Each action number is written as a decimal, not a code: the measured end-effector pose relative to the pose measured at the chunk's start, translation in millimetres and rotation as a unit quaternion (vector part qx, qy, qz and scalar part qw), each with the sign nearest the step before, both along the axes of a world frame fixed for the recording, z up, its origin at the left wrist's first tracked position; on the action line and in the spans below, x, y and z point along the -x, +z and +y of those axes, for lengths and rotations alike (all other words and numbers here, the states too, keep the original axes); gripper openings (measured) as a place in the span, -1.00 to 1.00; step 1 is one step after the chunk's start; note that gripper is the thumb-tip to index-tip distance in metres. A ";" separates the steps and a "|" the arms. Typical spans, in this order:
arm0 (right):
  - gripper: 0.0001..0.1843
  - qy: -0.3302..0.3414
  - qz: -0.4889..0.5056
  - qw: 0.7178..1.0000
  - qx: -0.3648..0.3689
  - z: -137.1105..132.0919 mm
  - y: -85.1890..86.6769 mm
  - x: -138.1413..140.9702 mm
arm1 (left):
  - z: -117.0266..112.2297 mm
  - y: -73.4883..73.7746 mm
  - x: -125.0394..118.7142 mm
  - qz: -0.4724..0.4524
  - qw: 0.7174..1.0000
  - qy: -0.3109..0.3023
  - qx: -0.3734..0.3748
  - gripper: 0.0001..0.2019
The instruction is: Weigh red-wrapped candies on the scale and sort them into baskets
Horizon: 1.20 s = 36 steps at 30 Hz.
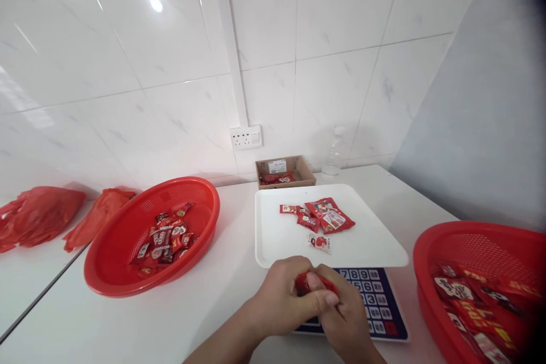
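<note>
Both my hands meet low in the middle, over the keypad of a scale (pixel 377 301). My left hand (pixel 284 298) and my right hand (pixel 347 318) are closed together on a small red packet (pixel 309 281), most of it hidden by my fingers. Just beyond them lies the scale's white tray (pixel 273 239), which bears several red snack packets (pixel 326 216) and one small one (pixel 319 243) near its front edge.
A red basket (pixel 115 261) with several red packets sits at the left. Another red basket (pixel 430 250) of packets is at the right edge. A cardboard box (pixel 305 170), a clear bottle (pixel 335 156) and a wall socket (pixel 246 137) are at the back. Red bags (pixel 38 216) lie far left.
</note>
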State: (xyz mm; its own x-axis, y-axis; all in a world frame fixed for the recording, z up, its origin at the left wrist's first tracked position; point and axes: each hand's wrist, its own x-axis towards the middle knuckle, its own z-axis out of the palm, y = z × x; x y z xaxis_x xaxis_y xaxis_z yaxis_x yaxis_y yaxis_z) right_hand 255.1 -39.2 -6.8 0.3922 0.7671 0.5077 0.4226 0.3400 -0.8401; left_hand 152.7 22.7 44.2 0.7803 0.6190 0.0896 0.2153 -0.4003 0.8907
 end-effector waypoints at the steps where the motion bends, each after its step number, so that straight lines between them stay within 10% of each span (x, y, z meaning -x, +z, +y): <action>1: -0.64 -0.004 -0.014 1.000 -0.006 -0.8 1.1 0.1 | -0.2 1.3 0.1 -0.006 1.000 -0.006 0.015 -0.56; 19: -0.46 0.056 0.086 0.995 0.001 -1.2 4.7 -3.2 | 2.7 1.1 1.0 -0.029 0.996 -0.014 0.086 -0.54; 29: -0.49 0.087 0.029 0.996 -0.008 -3.9 7.3 -1.3 | -4.8 8.9 3.3 -0.039 0.993 -0.015 -0.113 -0.62; 36: -0.50 0.101 0.068 0.993 0.000 -2.2 6.2 -1.5 | -3.4 9.2 4.3 -0.041 0.999 -0.015 0.008 -0.60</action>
